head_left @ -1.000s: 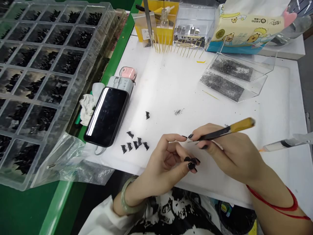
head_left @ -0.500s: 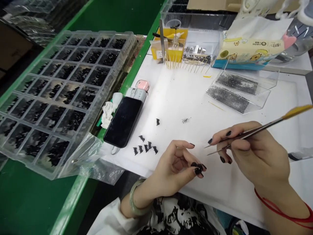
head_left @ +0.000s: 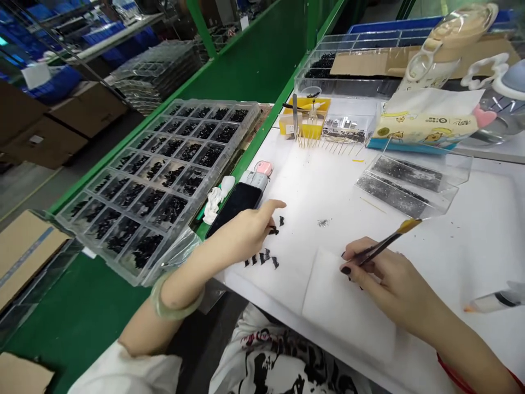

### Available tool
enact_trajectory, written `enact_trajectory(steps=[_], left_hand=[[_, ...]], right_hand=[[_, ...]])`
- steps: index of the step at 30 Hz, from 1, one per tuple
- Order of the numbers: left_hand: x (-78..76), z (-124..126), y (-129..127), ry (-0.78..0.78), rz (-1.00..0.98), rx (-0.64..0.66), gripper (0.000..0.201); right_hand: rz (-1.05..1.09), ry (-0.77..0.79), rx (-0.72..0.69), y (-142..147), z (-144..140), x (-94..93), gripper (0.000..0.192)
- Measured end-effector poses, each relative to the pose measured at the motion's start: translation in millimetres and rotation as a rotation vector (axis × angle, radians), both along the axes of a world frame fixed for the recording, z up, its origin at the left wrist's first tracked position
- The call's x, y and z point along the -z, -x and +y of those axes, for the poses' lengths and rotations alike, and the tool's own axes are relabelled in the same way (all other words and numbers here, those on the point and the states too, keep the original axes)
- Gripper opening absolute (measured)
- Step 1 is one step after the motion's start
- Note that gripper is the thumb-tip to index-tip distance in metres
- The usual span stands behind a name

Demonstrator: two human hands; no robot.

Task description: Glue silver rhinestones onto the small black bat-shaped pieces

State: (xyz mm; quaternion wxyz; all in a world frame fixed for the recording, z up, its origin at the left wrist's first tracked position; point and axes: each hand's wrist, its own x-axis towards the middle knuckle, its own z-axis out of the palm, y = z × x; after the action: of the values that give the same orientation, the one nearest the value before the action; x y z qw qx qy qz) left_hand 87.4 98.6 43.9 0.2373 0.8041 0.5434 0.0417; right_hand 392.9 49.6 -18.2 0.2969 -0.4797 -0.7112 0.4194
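My left hand (head_left: 250, 232) is over the left part of the white work surface, back of the hand up. Its index finger points out, and a small black bat-shaped piece (head_left: 274, 230) shows at the pinched fingertips, partly hidden. Close by lie a single black piece (head_left: 281, 220) and a row of several similar pieces (head_left: 262, 257). My right hand (head_left: 381, 279) is closed around tweezers (head_left: 381, 246) with a yellow end, above a white sheet (head_left: 344, 306); their tips are hidden behind the fingers. Silvery bits (head_left: 324, 222) form a small heap between the hands.
A clear compartment tray (head_left: 164, 186) full of black pieces lies left, beside a phone (head_left: 233, 205). At the back stand a yellow box (head_left: 311, 131), thin sticks (head_left: 324, 145) and a tissue pack (head_left: 426, 128). Clear trays with dark strips (head_left: 394, 194) and a tube (head_left: 492, 302) lie right.
My left hand has moved left and forward from in front of me to beside the black pieces. My right hand has lowered toward the white sheet, still holding the tweezers. The view has tilted up.
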Motion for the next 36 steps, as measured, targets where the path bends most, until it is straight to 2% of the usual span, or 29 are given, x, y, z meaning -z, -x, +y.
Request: enact_trajectory(steps=[4,9,12,14,16,18,21,24,27,31,36], left_hand=[[-9.6,33,-17,0.143,0.234,0.064,0.064],[-14.5,48,-31,0.163,0.443,0.071,0.045],[-19.4,36,-28,0.119,0.498,0.056,0.040],[-22.8,20,-21,0.091,0.511,0.055,0.039],[-23.8,1,-14,0.066,0.529,0.046,0.028],[-20.9,-18,-9,0.054,0.560,0.031,0.015],[-11.0,-36,-7,0.059,0.596,0.006,0.020],[-1.7,-41,-9,0.069,0.604,-0.016,0.022],[2.3,-40,-11,0.071,0.605,-0.039,0.025],[2.2,-37,-14,0.081,0.598,-0.068,0.030],[-1.3,-35,-19,0.104,0.595,-0.124,0.025]], right_hand=[[-0.009,0.002,-0.017,0,3,-0.9,0.013],[-0.028,0.042,-0.024,-2,4,-3.3,0.011],[-0.008,0.076,-0.023,-3,4,-6.5,0.012],[0.016,0.102,-0.004,-2,2,-9.8,0.014],[0.045,0.126,0.034,0,0,-13.3,0.017],[0.078,0.142,0.087,2,-2,-16.1,0.018],[0.132,0.144,0.183,3,-2,-16.6,0.015],[0.166,0.141,0.269,1,2,-12.0,0.011],[0.188,0.148,0.289,-1,8,-6.4,0.014],[0.202,0.181,0.242,-2,12,-4.7,0.020],[0.232,0.207,0.276,4,7,-8.8,0.020]])
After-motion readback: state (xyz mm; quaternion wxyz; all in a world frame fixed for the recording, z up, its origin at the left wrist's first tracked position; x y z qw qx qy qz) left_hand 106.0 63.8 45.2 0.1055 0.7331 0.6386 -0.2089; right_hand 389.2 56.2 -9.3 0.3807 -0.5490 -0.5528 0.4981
